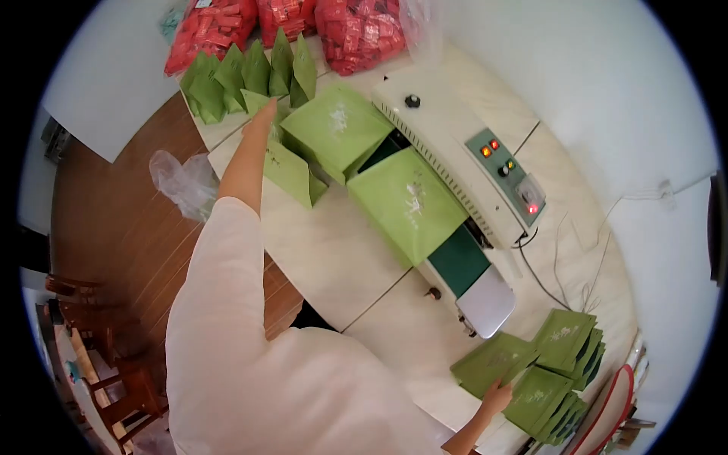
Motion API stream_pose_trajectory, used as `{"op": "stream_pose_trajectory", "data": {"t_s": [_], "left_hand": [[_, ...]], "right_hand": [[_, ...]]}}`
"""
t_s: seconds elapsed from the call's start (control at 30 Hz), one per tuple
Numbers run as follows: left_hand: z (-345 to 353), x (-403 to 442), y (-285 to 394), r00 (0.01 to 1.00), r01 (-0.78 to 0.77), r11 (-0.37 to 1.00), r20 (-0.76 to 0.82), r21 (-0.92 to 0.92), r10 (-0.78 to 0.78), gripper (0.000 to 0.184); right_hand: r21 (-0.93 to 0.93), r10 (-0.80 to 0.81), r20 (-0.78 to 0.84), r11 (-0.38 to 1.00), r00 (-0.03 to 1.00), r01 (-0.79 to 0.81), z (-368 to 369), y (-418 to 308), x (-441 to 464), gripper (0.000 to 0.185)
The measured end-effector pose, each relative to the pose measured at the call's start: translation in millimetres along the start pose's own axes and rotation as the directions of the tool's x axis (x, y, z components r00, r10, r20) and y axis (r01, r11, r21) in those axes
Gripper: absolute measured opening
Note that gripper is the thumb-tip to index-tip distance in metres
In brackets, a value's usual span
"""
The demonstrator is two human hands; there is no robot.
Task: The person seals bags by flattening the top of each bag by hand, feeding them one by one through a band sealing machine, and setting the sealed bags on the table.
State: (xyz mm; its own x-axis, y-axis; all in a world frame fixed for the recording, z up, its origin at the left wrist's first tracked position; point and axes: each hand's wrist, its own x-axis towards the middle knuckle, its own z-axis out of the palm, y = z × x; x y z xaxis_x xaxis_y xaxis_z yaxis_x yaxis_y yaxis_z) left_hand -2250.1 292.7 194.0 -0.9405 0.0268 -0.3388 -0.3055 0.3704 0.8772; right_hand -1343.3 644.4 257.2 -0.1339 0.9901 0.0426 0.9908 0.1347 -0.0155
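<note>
At the upper left, my left hand (260,115) reaches among the standing green paper bags, fingers closed at the top edge of one green bag (256,100); the fingertips are partly hidden. Another standing bag (292,176) is just below that hand. At the lower right, my right hand (497,397) grips the edge of a flat green bag (493,362), beside stacks of flat bags (540,396). Between my hands, two filled green bags (409,203) lie along the belt (460,262) of a sealing machine (455,144).
Clear sacks of red packets (360,34) stand at the back, behind a row of upright green bags (256,70). The machine's control panel (506,171) has lit buttons. Cables (550,284) trail to the right. A clear plastic bag (186,182) hangs by the table's left edge; wooden chairs (133,398) stand lower left.
</note>
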Motion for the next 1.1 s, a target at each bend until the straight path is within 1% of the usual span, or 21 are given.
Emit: {"op": "stream_pose_trajectory", "data": {"t_s": [0.07,0.1,0.13,0.17,0.2,0.23,0.27,0.3,0.37,0.43,0.47,0.53,0.57,0.63,0.67,0.73,0.87,0.93,1.0,1.07,1.1], "left_hand": [[4,-18,35,0.976,0.214,0.940,-0.101,0.265,-0.194,0.090],[5,-29,48,0.945,0.325,0.864,-0.171,0.385,-0.279,0.088],[8,-26,46,0.925,0.380,0.814,-0.210,0.440,-0.318,0.087],[10,-24,46,0.901,0.433,0.757,-0.247,0.490,-0.356,0.086],[16,-15,33,0.912,0.403,0.784,-0.278,0.472,-0.301,0.081],[12,-11,21,0.913,0.395,0.793,-0.295,0.464,-0.282,0.078],[8,-8,9,0.913,0.386,0.801,-0.312,0.457,-0.262,0.075],[-1,-13,-4,0.951,0.309,0.807,-0.163,0.504,-0.262,0.070],[-21,-28,-28,0.961,0.244,0.809,-0.024,0.534,-0.274,0.065],[-39,-55,-52,0.964,0.218,0.891,-0.233,0.399,-0.132,0.053],[-52,-67,-58,0.958,0.234,0.886,-0.249,0.400,-0.141,0.053],[-64,-92,-59,0.966,0.229,0.956,-0.163,0.186,-0.200,0.043],[-68,-105,-58,0.965,0.231,0.954,-0.167,0.190,-0.200,0.043],[-79,-126,-49,0.992,0.097,0.961,-0.103,0.258,-0.072,0.038],[-83,-116,-58,0.991,0.092,0.961,-0.114,0.261,-0.064,0.038],[-90,-94,-77,0.949,-0.140,0.824,-0.162,0.549,0.270,0.036],[-115,-81,-38,0.917,-0.264,0.782,-0.103,0.565,0.384,0.033],[-141,-60,-22,0.907,-0.284,0.702,-0.054,0.652,0.417,0.029],[-165,-26,-21,0.860,-0.396,0.622,0.035,0.675,0.510,0.027],[-188,-13,-6,0.852,-0.430,0.601,0.083,0.674,0.517,0.026],[-199,-7,2,0.843,-0.460,0.578,0.127,0.674,0.522,0.026]], "right_hand": [[-0.012,-0.009,-0.064,1.000,0.998,0.008,11,1,-13,0.032],[-0.028,-0.019,-0.100,0.999,0.995,0.017,15,0,-17,0.031],[-0.032,-0.022,-0.111,0.999,0.994,0.019,16,-5,-20,0.031],[-0.035,0.074,-0.092,0.996,0.993,-0.077,16,-9,-25,0.033],[-0.041,0.171,-0.071,0.984,0.983,-0.174,17,-13,-32,0.034],[-0.052,0.169,-0.069,0.984,0.983,-0.173,19,-15,-39,0.034],[-0.067,0.226,-0.077,0.970,0.971,-0.232,21,-16,-42,0.035],[-0.085,0.275,-0.090,0.955,0.957,-0.283,20,-16,-41,0.036],[-0.077,0.252,-0.110,0.962,0.961,-0.261,25,-17,-43,0.038],[-0.068,0.234,-0.117,0.968,0.965,-0.243,24,-19,-46,0.039],[-0.101,0.243,-0.102,0.962,0.965,-0.253,24,-23,-45,0.039],[-0.135,0.255,-0.087,0.955,0.963,-0.265,22,-29,-41,0.039],[-0.120,0.271,-0.071,0.953,0.960,-0.278,21,-33,-40,0.040],[-0.095,0.281,-0.048,0.954,0.958,-0.285,24,-34,-34,0.041],[-0.102,0.242,-0.084,0.963,0.967,-0.250,28,-32,-31,0.039],[-0.099,0.205,-0.111,0.971,0.972,-0.216,37,-33,-33,0.038],[-0.028,0.185,-0.134,0.981,0.974,-0.190,27,-49,-37,0.036],[-0.041,0.152,-0.077,0.987,0.985,-0.156,23,-45,-40,0.035],[-0.034,0.156,-0.066,0.987,0.986,-0.158,25,-44,-44,0.037],[-0.037,0.161,-0.042,0.986,0.986,-0.162,27,-48,-49,0.038],[-0.052,0.073,-0.048,0.996,0.996,-0.076,26,-53,-51,0.037]]}}
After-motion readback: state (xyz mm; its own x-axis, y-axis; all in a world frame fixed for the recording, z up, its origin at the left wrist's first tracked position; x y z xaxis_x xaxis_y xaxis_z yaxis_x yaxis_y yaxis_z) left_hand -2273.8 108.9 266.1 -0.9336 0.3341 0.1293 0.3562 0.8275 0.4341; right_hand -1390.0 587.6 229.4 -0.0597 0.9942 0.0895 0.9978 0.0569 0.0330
